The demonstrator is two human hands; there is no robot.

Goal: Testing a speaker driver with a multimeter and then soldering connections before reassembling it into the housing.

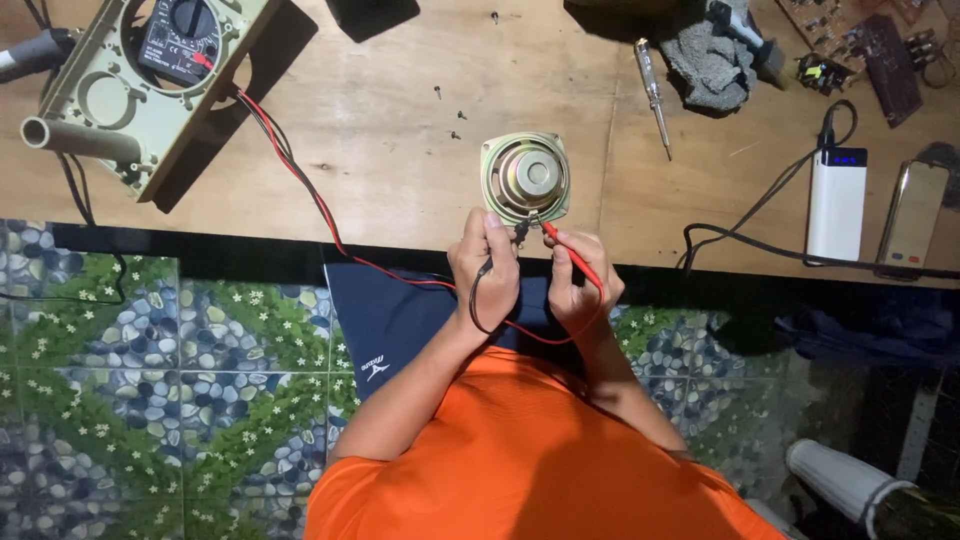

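Observation:
A small round speaker [526, 177] with a square metal frame lies back-up near the front edge of a wooden table [380, 150]. My left hand [486, 268] pinches a black test probe [519, 232] against the speaker's near edge. My right hand [582, 280] holds a red test probe [570, 250], its tip touching the same edge beside the black one. Red and black leads [300, 175] run left across the table to a black multimeter [178, 38] resting in a beige plastic housing [120, 100].
A screwdriver [653, 92], a grey cloth [708, 60] and circuit boards [860, 45] lie at the back right. A white power bank [836, 202] and a phone [912, 215] sit at right. Small screws [452, 112] dot the table. Pebble-patterned floor tiles [150, 380] lie below.

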